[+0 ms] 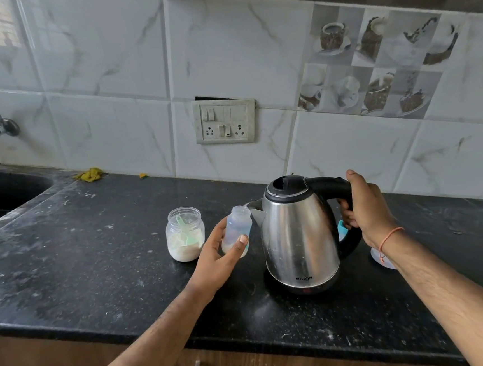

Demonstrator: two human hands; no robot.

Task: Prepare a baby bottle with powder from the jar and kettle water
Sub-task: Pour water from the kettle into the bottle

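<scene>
Both forearms reach over the counter [67,271]: the left hand [218,260] grips the baby bottle [237,230], the right hand [365,210] wraps the kettle [297,236] handle. Water-pouring is under way, spout at the bottle mouth; next, a steady tilt.

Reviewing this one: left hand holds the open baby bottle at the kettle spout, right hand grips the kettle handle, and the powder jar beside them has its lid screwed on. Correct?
Not quite. The head view shows the powder jar open, a green scoop inside. The left hand holding the baby bottle and the right hand on the kettle handle are right.
</scene>
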